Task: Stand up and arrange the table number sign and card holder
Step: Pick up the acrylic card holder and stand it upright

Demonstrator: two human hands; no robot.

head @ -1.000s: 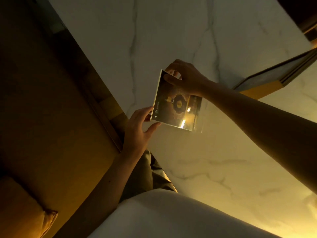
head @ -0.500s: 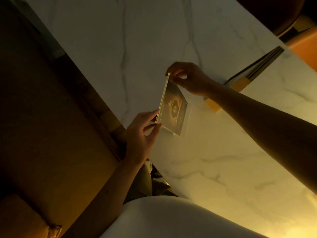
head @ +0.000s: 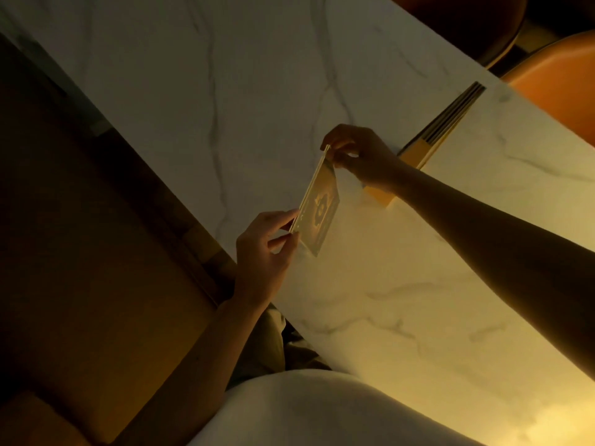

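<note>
Between both grips (pinched corners), card holder

White marble table, orange chair, warm dim light

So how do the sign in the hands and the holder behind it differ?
The sign is small, clear and nearly upright, pinched at both ends by the left hand and right hand. The holder is long, opaque, yellow and untouched. Both are on the marble table.

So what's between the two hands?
The head view shows only the clear sign, standing on the table, left hand pinching its near corner, right hand its far one.
</note>
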